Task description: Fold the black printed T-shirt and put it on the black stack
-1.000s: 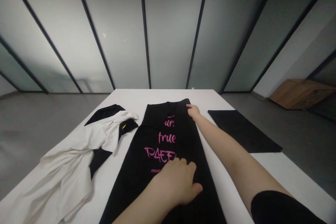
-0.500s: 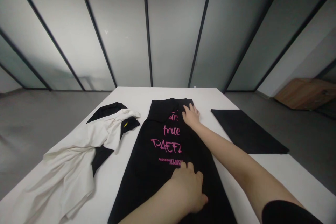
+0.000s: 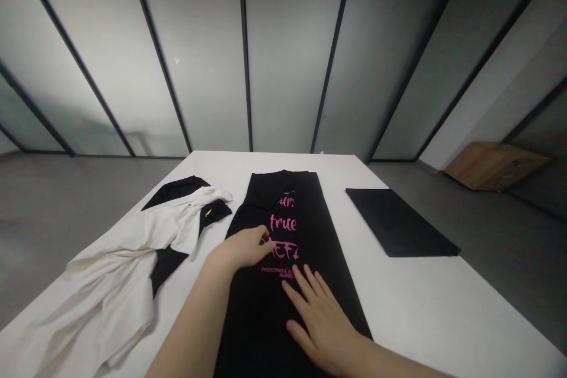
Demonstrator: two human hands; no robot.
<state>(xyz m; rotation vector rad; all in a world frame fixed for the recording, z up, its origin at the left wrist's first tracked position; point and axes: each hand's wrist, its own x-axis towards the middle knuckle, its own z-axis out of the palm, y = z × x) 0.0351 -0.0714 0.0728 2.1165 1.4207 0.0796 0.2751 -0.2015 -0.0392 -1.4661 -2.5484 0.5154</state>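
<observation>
A black shirt (image 3: 310, 212) with pink lettering lies folded into a long strip down the middle of the white table (image 3: 425, 301). My left hand (image 3: 241, 247) rests on the strip's left side beside the lettering, fingers together and lying on the cloth. Nearer to me, my right hand (image 3: 321, 322) lies flat on the strip with its fingers stretched out and apart. Neither hand holds anything.
A crumpled white garment (image 3: 119, 274) with black parts lies on the table's left side. A folded black cloth (image 3: 398, 221) sits at the right. A wooden cabinet (image 3: 491, 164) stands on the floor at far right, and glass panels close off the back.
My right hand has drawn back from the collar end to the near part of the strip. My left hand has moved forward and left, from the near part to beside the lettering.
</observation>
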